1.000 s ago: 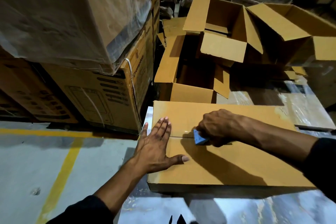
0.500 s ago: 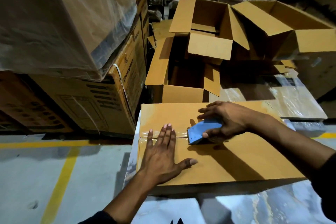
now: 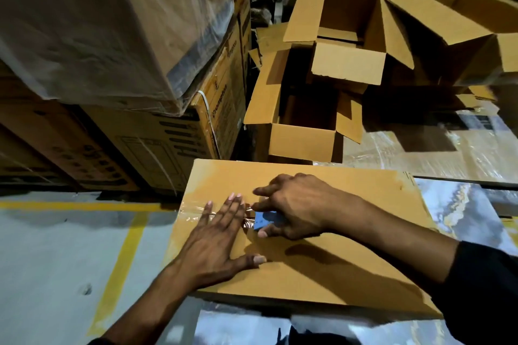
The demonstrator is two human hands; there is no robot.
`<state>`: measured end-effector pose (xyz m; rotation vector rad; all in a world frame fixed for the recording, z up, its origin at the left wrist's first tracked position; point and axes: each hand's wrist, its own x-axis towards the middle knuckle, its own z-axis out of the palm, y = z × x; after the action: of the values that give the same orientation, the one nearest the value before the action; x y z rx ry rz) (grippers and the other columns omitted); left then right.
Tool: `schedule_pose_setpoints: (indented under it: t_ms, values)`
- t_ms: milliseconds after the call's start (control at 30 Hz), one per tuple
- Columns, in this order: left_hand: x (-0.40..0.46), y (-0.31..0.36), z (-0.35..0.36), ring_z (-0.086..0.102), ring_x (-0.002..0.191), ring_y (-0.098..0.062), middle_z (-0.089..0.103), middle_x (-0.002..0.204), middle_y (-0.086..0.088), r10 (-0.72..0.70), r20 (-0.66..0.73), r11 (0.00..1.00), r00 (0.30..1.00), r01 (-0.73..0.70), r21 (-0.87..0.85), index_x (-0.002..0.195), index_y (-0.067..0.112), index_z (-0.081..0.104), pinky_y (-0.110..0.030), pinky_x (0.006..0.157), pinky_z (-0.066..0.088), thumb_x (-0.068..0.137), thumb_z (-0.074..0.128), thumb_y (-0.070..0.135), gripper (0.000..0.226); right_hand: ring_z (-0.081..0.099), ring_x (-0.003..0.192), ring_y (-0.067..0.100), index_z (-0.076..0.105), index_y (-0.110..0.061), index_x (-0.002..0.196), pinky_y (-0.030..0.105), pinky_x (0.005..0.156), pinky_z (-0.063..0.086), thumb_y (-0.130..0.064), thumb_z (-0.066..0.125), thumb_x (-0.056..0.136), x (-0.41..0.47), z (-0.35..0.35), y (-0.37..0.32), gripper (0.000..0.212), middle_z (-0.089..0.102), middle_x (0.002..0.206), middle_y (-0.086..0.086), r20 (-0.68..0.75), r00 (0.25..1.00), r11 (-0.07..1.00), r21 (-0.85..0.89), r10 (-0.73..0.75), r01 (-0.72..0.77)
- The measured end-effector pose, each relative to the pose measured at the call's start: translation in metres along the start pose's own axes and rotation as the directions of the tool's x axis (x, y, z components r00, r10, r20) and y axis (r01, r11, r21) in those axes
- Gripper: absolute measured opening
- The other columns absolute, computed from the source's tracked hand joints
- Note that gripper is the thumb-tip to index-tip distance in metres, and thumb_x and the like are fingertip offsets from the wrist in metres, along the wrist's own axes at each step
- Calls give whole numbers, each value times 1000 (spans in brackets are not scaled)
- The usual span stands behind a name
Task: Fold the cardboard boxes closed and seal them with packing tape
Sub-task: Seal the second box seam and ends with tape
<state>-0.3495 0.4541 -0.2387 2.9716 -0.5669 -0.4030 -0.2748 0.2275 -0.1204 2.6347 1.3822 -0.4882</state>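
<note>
1. A closed cardboard box (image 3: 322, 269) is lying flat in front of the person, its top flaps meeting along a seam that is running left to right.
2. The left hand (image 3: 221, 241) is pressing flat on the box top near its left end, fingers (image 3: 234, 204) lying straight and together across the seam, thumb spread out to the right.
3. A strip of clear tape (image 3: 196, 209) is shining along the seam from the box's left edge to under those fingers.
4. The right hand (image 3: 297, 207) is curling round a small blue tape cutter (image 3: 263, 222), holding it against the seam just beside the left fingertips; the forefinger is pointing left.
5. Behind the closed box, several open boxes (image 3: 330, 70) are sitting with flaps standing up.
6. To the left, large printed cartons (image 3: 173, 145) are standing stacked, the upper one wrapped in plastic film.
7. A grey floor (image 3: 56, 255) with yellow lines is showing at lower left.
</note>
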Motion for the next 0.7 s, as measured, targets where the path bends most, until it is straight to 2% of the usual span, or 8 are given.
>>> schedule_pose_setpoints:
  t_ms: [67,167,267,333,467,600,633,700]
  values:
    - [3,4,4,-36,152,-9,-35,167,4,-2,14,1000,1000,1,24,162,20,-24,-49,128,-14,81,8,101,119,60,117,27,62,-29,136,41,86,56,-54,56,100,7,6,-6,44,64,135,4,45,999,996,-87,-8,12]
    - [4,0,8,-34,153,-8,-33,168,5,7,11,1000,1000,-7,17,162,20,-23,-48,128,-13,81,6,101,118,62,92,24,66,-24,130,37,71,57,-39,66,97,5,11,-4,35,66,103,3,90,995,992,-120,49,-38]
    - [4,-2,11,-34,153,-6,-34,168,6,17,10,1000,1000,-17,20,162,22,-25,-47,128,-14,83,8,99,115,57,85,21,64,-20,128,33,66,49,-31,70,96,-8,1,1,34,56,95,-1,162,980,991,-78,118,-106]
    - [3,-4,11,-34,153,-6,-35,167,7,6,16,1000,1000,-6,25,162,23,-25,-46,128,-13,83,8,99,114,60,86,20,62,-16,123,33,72,54,-28,69,96,-26,-1,12,30,59,99,0,239,957,984,-108,165,-143]
    - [2,-3,13,-32,154,-7,-37,166,9,1,3,1000,1000,-1,8,161,23,-25,-46,128,-13,83,8,99,114,59,79,17,66,-22,117,34,71,57,-38,66,98,-75,2,44,24,61,96,-4,309,916,965,-130,256,-227]
    - [6,12,9,-33,154,-14,-38,165,4,-31,25,999,999,30,12,161,19,-26,-52,127,-15,77,9,104,124,67,89,22,67,-29,125,36,77,58,-38,64,95,-87,15,55,31,69,102,-3,251,948,973,-167,197,-159]
    - [8,20,7,-36,154,-16,-40,164,2,-45,49,999,998,44,24,160,18,-27,-54,126,-17,75,8,105,127,66,98,22,64,-31,129,37,86,56,-42,65,93,-87,18,56,37,69,105,-4,221,959,979,-143,177,-148]
    - [17,43,0,-39,152,-20,-44,162,-1,-39,101,998,994,33,61,159,15,-30,-57,124,-20,72,5,107,131,52,132,20,49,-37,147,42,107,46,-59,61,91,-88,20,62,62,65,132,-8,161,974,986,-57,161,-154]
